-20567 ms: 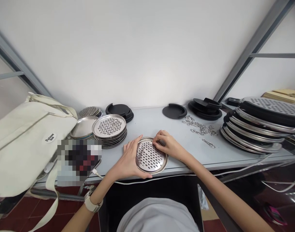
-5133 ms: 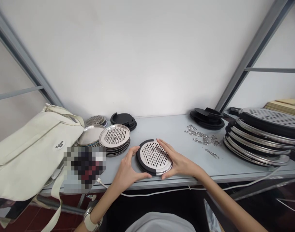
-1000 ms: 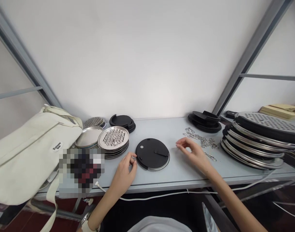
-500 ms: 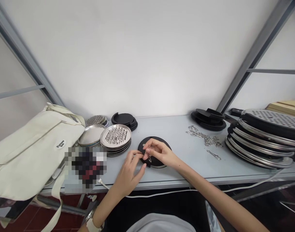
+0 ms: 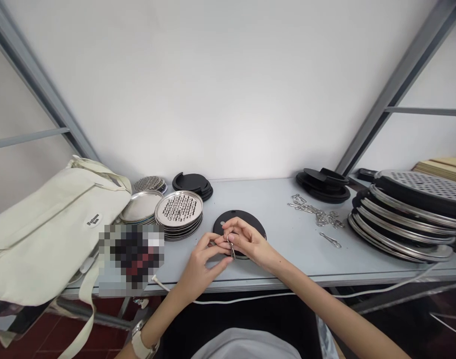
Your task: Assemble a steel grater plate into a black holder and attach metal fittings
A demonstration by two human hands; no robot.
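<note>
My right hand [image 5: 248, 244] pinches a small silver snap hook [image 5: 231, 248] between thumb and fingers. From the other side my left hand [image 5: 202, 262] meets it, its fingertips and thumb closed in at the hook's lower end. Both hands are over a round black disc [image 5: 250, 223] with small holes near its rim, which lies on the table; its near part is hidden by my fingers. To the right, a single snap hook [image 5: 330, 240] lies in front of a loose pile of snap hooks [image 5: 321, 214].
Left of the disc stands a stack of round metal grater plates [image 5: 179, 212], beside plain round plates [image 5: 141, 207]. Black round parts [image 5: 192, 184] sit behind, more black parts [image 5: 322, 187] at back right. A tall stack of large discs [image 5: 403, 219] is at right, a cream bag [image 5: 52, 234] at left.
The snap hook now hangs more upright and plainer to see between my hands. My left fingers have moved slightly right, off the disc's edge to the hook.
</note>
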